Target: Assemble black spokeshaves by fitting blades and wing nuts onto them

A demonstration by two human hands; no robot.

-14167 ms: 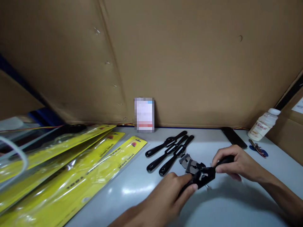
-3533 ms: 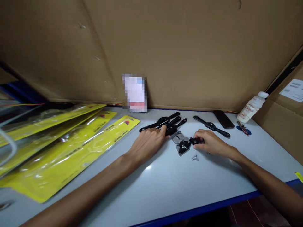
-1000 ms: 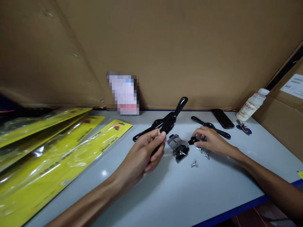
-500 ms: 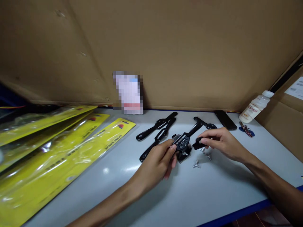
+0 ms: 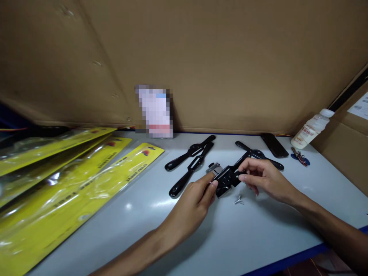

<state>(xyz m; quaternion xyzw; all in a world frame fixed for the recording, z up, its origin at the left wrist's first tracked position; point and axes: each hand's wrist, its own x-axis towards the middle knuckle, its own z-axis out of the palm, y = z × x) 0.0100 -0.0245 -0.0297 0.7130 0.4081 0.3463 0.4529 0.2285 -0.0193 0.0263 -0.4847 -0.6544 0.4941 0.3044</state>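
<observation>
My left hand (image 5: pixel 199 193) is closed around one end of a black metal spokeshave (image 5: pixel 240 160), whose other handle points away to the upper right. Thumb and fingers of my right hand (image 5: pixel 263 178) pinch the edge of a small black cap plate (image 5: pixel 234 179), which lies against the middle of the spokeshave; the fingers partly cover it. Just past my left fingertips is a shiny metal piece (image 5: pixel 215 168), partly hidden. A silver wing screw (image 5: pixel 238 200) lies on the table below the tool. Whatever lies under my right hand is hidden.
Two more black spokeshaves (image 5: pixel 184 178) (image 5: pixel 184 158) lie to the left, another (image 5: pixel 271 160) behind my right hand. Yellow blister packs (image 5: pixel 115 180) fill the left side. A dark phone (image 5: pixel 274 145), keys (image 5: pixel 300 157) and a bottle (image 5: pixel 312 130) are at right; cardboard (image 5: pixel 215 69) stands behind.
My right hand has moved slightly left, bringing the black cap plate from beside the spokeshave onto its middle. My left hand still grips the spokeshave, which has turned a little.
</observation>
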